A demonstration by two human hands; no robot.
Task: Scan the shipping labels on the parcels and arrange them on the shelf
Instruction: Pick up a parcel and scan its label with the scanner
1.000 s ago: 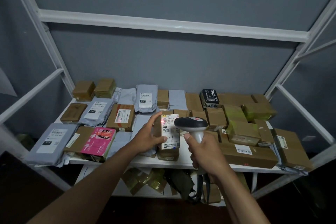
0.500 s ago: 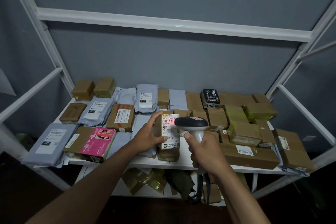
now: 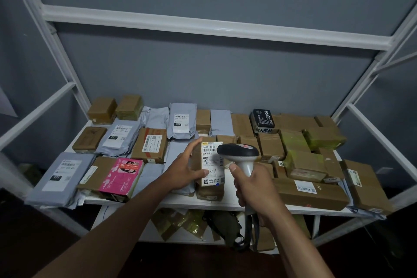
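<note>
The left hand (image 3: pixel 185 170) grips a small brown parcel (image 3: pixel 208 165) above the white shelf (image 3: pixel 228 204), tilting its shipping label (image 3: pixel 212 165) toward the camera, probably so the barcode faces the reader. The right hand (image 3: pixel 252 184) is wrapped round the handle of a barcode scanner (image 3: pixel 240 153), its head just beside the label's top edge, likely at reading range.

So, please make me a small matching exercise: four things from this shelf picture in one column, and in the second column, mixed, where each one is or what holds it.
Things:
1. barcode scanner
2. brown parcel with white label
3. pink box
4. black packet

Places:
A. on the shelf, front left part
B. gripped by the right hand
C. far side of the shelf, right of the middle
D. held by the left hand

Pairs: 1-B, 2-D, 3-A, 4-C
</note>
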